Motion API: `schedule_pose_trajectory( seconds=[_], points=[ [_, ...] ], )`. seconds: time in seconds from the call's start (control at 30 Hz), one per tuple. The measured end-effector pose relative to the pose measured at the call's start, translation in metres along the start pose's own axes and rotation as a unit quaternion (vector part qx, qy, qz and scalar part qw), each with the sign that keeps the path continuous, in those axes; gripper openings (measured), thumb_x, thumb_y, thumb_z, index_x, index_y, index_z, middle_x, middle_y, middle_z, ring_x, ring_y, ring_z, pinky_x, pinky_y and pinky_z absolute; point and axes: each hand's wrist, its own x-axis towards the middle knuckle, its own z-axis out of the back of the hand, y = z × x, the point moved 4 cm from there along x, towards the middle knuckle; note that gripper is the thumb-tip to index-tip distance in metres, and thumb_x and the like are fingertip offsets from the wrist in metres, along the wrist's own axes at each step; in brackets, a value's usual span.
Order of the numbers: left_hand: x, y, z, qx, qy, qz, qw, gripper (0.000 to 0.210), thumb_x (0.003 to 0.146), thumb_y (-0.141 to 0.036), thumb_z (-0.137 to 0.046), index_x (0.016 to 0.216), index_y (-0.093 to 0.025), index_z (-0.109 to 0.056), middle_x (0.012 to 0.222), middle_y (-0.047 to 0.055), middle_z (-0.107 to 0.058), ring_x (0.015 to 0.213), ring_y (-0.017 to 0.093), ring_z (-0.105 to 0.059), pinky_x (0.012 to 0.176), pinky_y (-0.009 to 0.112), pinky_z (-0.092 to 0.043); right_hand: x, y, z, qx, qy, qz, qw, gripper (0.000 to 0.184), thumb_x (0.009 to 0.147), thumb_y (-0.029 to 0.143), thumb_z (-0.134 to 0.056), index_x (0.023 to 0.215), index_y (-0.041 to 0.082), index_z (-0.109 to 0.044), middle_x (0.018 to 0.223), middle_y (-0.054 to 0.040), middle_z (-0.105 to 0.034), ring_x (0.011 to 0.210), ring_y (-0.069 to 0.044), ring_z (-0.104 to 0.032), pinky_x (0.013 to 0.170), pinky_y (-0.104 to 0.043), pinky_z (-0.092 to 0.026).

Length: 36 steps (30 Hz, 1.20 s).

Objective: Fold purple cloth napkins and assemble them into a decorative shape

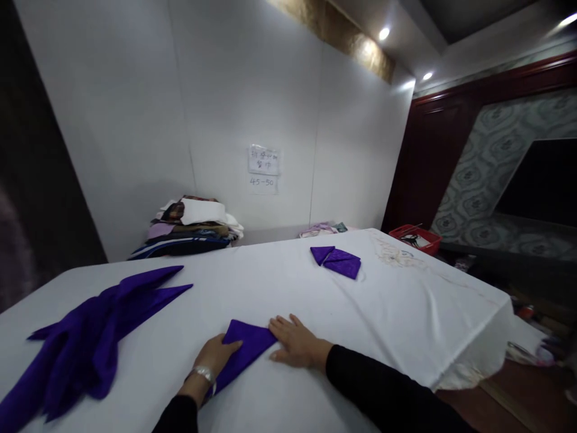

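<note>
On the white-covered table in front of me lies a purple cloth napkin (247, 347), folded into a pointed, roughly triangular shape. My left hand (215, 356), with a silvery band on the wrist, grips its left side; the thumb rests on top of the cloth and the other fingers are partly hidden. At the right corner my right hand (297, 343) lies flat with its fingers stretched out, the fingertips touching the cloth. To the left is a loose heap of purple cloths (97, 331). Farther back, right of centre, sits a small folded purple napkin (340, 261).
Folded clothes (193, 225) are stacked by the wall beyond the table's back edge. A paper sign (264, 168) hangs on the wall. Past the far right corner is a red basket (421, 239). The white tablecloth (406, 313) hangs over the right edge.
</note>
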Motion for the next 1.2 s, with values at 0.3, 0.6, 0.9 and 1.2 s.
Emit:
schedule_pose_trajectory(
  seconds=[0.3,0.6,0.9,1.2],
  points=[
    [-0.009,0.011,-0.005,0.109,-0.046,-0.028,0.993,0.031,0.072,-0.037,-0.049,0.091,-0.016,-0.061,0.095,0.009,-0.068,0.095,0.026,-0.061,0.080,0.032,-0.044,0.011,0.023,0.020,0.026,-0.011,0.001,1.000,0.076,0.085,0.064,-0.028,0.142,0.016,-0.015,0.147,-0.0139,-0.017,0.135,-0.024,-0.009,0.107,-0.050,0.001],
    [-0.011,0.012,-0.007,0.123,-0.031,-0.012,0.992,0.031,0.075,-0.035,-0.046,0.094,-0.015,-0.060,0.096,0.012,-0.068,0.093,0.026,-0.062,0.079,0.033,-0.044,0.035,0.053,0.001,0.049,-0.007,0.072,0.996,0.077,0.083,0.064,-0.032,0.142,0.017,-0.016,0.146,-0.0135,-0.020,0.134,-0.026,-0.014,0.108,-0.049,-0.006],
    [-0.010,0.015,-0.006,0.095,-0.024,-0.007,0.995,0.041,0.074,-0.037,-0.048,0.103,-0.010,-0.058,0.106,0.014,-0.065,0.101,0.027,-0.059,0.086,0.034,-0.043,0.002,0.007,0.005,0.111,0.012,0.005,0.994,0.074,0.086,0.056,-0.039,0.143,0.019,-0.012,0.147,-0.0114,-0.019,0.134,-0.025,-0.015,0.108,-0.046,-0.003],
    [-0.056,-0.032,-0.004,-0.133,0.036,-0.157,0.978,0.047,0.066,-0.045,-0.058,0.103,-0.016,-0.060,0.106,0.007,-0.066,0.100,0.026,-0.059,0.087,0.034,-0.045,0.010,0.003,0.038,0.426,0.000,-0.034,0.904,0.100,0.064,0.049,-0.071,0.142,0.027,-0.011,0.137,-0.0085,-0.041,0.121,-0.023,-0.040,0.099,-0.037,-0.032]
  ],
)
